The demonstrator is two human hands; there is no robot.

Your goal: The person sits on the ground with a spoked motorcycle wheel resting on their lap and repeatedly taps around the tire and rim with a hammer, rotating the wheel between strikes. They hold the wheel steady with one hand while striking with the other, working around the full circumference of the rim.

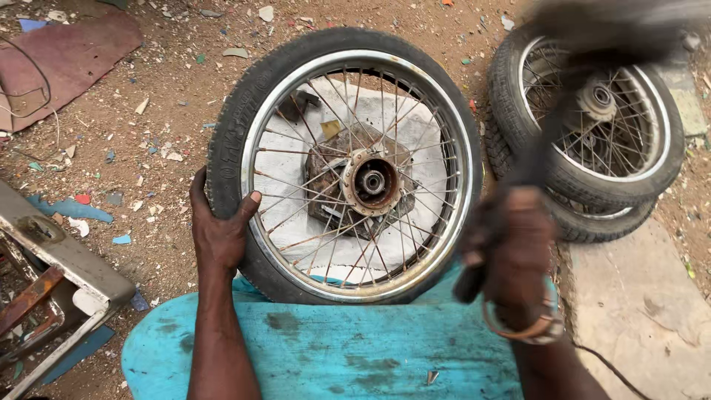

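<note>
We find the spoked wheel lying flat at centre, our left hand curled over its near-left tyre edge. Our right hand is clenched on a blurred dark tool, possibly a hammer. A mistimed swing risks striking fingers or spokes.

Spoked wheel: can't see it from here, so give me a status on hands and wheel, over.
Left hand grips the tyre of the spoked wheel, lying flat. Right hand raised, holding a blurred dark tool. Two stacked wheels beside it, apart.
</note>
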